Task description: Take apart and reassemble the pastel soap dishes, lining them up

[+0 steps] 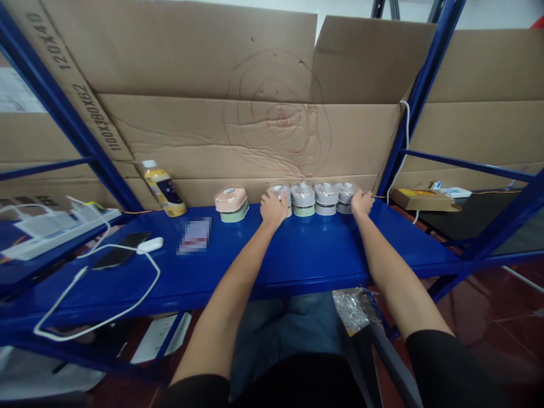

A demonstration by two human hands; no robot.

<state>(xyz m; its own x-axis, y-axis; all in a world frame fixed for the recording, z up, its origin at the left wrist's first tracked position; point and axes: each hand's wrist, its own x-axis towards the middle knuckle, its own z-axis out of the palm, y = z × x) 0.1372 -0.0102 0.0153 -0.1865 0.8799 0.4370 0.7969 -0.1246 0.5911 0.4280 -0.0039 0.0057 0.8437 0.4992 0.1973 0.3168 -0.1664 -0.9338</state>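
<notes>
Several small lidded containers stand side by side in a row on the blue shelf, close against the cardboard. My left hand is closed over the leftmost container of the row, its fingers on the lid and side. At the other end, my right hand is curled against the outer side of the rightmost container; its fingertips are partly hidden. Between them are a container with a pale green base and a greyish container. Apart to the left sits a pink-lidded container with a green base.
A yellow drink bottle stands on the blue shelf at the left. Nearer lie a blurred packet, a phone, a white cable and a power strip. An open cardboard box lies beyond the right post.
</notes>
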